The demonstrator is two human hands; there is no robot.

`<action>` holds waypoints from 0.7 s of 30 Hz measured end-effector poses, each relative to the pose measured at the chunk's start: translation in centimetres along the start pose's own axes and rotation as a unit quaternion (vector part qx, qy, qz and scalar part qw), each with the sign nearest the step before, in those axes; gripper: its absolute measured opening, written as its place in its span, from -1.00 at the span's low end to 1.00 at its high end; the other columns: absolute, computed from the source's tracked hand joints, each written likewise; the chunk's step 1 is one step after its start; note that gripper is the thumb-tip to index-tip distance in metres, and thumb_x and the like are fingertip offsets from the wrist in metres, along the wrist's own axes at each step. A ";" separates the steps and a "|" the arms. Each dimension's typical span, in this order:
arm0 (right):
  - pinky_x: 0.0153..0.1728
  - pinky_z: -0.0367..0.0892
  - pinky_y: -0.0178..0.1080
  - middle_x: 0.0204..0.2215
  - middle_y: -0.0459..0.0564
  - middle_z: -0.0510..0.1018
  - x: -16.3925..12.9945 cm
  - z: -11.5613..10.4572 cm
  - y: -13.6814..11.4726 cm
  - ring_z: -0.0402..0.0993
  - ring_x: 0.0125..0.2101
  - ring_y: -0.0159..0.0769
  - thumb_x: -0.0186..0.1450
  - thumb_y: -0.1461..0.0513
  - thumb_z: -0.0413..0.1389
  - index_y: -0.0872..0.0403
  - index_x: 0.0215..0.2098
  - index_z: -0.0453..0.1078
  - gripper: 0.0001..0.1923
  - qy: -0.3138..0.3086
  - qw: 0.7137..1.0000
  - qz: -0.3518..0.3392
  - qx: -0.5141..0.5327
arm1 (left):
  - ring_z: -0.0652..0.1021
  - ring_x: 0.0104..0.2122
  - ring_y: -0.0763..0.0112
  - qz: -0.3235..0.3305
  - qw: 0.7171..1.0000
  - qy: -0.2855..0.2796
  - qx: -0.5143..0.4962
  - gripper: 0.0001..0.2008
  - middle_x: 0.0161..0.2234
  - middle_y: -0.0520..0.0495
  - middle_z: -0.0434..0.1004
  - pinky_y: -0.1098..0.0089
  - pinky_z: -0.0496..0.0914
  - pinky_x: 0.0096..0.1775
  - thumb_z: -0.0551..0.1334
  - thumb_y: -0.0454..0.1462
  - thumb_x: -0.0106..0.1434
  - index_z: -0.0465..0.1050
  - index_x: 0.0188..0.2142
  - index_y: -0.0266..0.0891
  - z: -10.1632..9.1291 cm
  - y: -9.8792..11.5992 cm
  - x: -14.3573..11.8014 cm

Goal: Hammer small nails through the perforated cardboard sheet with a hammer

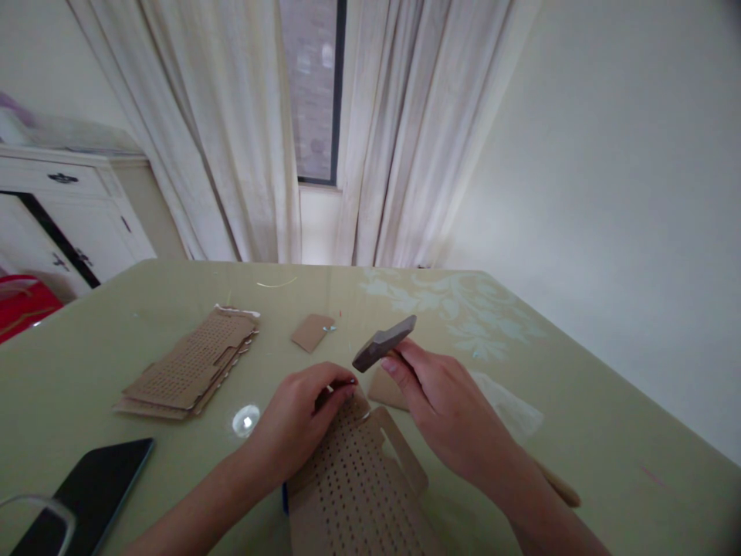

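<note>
- Hammer (385, 341): dark grey metal head with a wooden handle, gripped in the right hand (448, 413), raised above the counter, head tilted left.
- Perforated cardboard sheet (359, 486): brown, dotted with rows of holes, lying flat at near centre, far edge pinched by the left hand (304, 421).

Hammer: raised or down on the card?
Raised. The right hand holds the hammer with its head in the air, above the perforated card pinned by the left hand.
</note>
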State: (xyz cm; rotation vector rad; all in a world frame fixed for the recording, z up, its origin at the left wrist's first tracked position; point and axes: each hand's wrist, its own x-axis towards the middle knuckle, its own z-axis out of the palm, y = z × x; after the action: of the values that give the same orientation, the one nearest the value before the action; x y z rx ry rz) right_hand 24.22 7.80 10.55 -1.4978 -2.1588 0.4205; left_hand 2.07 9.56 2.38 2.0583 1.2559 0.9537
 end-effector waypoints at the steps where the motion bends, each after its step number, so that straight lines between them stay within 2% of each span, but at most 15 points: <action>1: -0.20 0.25 -0.14 -0.22 0.02 0.72 -0.1 0.0 0.0 0.65 -0.18 -0.05 0.63 0.11 -0.02 -0.01 -0.06 0.50 -0.73 0.001 1.000 -0.002 -0.004 | 0.70 -0.23 0.28 0.001 1.000 0.000 0.001 -0.84 -0.22 0.03 0.77 0.34 0.49 -0.16 0.25 -0.24 0.49 0.65 -0.14 -0.09 0.0 0.0 0.0; 7: -0.21 0.27 -0.14 -0.20 0.01 0.73 -0.4 0.0 -0.5 0.67 -0.20 -0.08 0.64 0.11 -0.04 -0.02 -0.02 0.50 -0.72 0.007 1.000 -0.017 -0.002 | 0.69 -0.23 0.25 0.000 1.000 0.001 0.006 -0.85 -0.22 0.01 0.77 0.33 0.50 -0.13 0.25 -0.24 0.48 0.65 -0.13 -0.08 0.0 0.1 0.0; 13: -0.25 0.26 -0.15 -0.21 0.06 0.75 -0.6 0.2 -0.9 0.68 -0.20 -0.04 0.62 0.15 0.01 0.00 -0.06 0.56 -0.73 -0.051 0.996 0.000 -0.076 | 0.68 -0.24 0.24 0.010 1.000 -0.002 0.015 -0.85 -0.22 0.00 0.76 0.33 0.46 -0.15 0.26 -0.28 0.46 0.66 -0.14 -0.09 0.1 0.0 0.0; 18: -0.27 0.26 -0.14 -0.20 0.02 0.75 -0.8 0.2 -1.1 0.69 -0.22 -0.06 0.62 0.15 -0.02 -0.03 -0.03 0.53 -0.73 0.003 0.998 -0.020 -0.059 | 0.66 -0.21 0.24 0.039 0.999 -0.003 0.017 -0.84 -0.23 -0.01 0.73 0.33 0.45 -0.11 0.27 -0.27 0.48 0.66 -0.19 -0.10 0.3 0.0 -0.2; 21: -0.29 0.26 -0.14 -0.21 0.01 0.74 -0.9 0.3 -1.3 0.69 -0.23 -0.05 0.62 0.15 -0.01 -0.03 -0.05 0.52 -0.74 -0.010 0.997 -0.023 -0.079 | 0.65 -0.19 0.24 0.043 0.999 -0.007 0.022 -0.83 -0.22 -0.03 0.70 0.32 0.44 -0.11 0.26 -0.29 0.48 0.66 -0.21 -0.11 0.4 0.3 -0.2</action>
State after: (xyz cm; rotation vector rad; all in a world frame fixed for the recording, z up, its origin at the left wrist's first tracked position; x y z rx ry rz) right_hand 23.31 6.48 10.77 -1.5304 -2.2840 0.2553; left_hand 2.46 9.22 2.30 2.1646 1.2009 0.9551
